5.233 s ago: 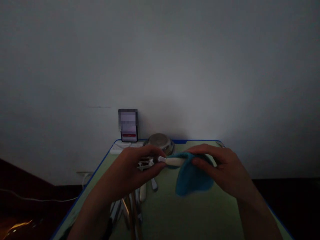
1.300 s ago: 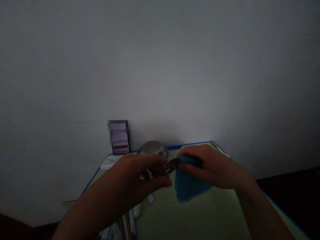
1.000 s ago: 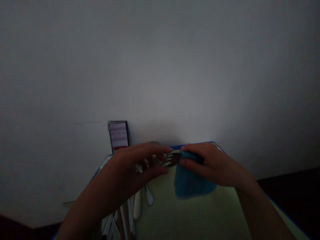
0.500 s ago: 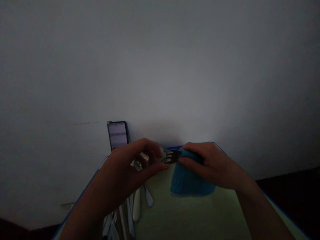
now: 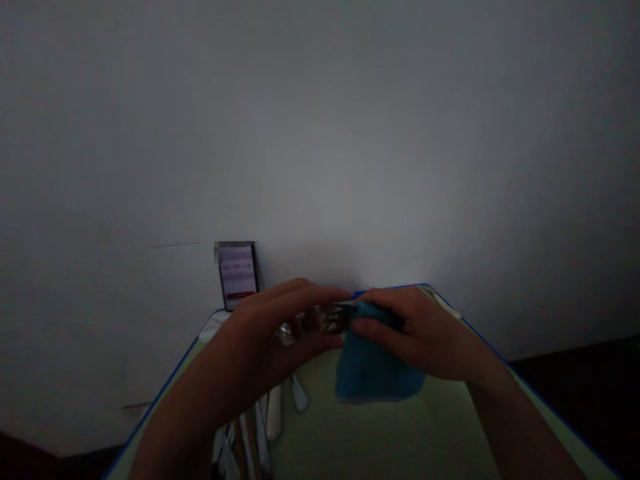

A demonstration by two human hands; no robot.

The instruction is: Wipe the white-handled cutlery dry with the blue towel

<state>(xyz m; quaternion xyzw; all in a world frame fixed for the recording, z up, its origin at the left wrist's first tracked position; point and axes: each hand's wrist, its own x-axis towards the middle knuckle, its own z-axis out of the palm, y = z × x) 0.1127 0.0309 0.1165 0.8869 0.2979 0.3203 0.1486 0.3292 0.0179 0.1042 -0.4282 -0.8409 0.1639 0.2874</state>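
Observation:
My right hand (image 5: 417, 327) grips a blue cloth (image 5: 377, 373), its lower part hanging down over the table. Out of the cloth's left side points the tined end of a metal fork (image 5: 336, 319); the rest of the fork is hidden by cloth and fingers. My left hand (image 5: 260, 327) is around the tines, fingers stretched above and thumb below with a gap between them. Shiny metal shows through that gap, too dim to sort out fully. Below the left wrist lies a spread of cutlery (image 5: 250, 433), partly covered by the forearm.
A phone (image 5: 239, 273) leans upright against the grey wall (image 5: 320, 147) at the table's back left. The greenish table (image 5: 360, 440) has a blue edge. A pale strip-like object (image 5: 443, 300) lies at the back right corner. The light is dim.
My left fingers have straightened and spread from their curled hold by the tines, reaching further right. The right hand and cloth have shifted slightly left. The phone screen shows a different picture.

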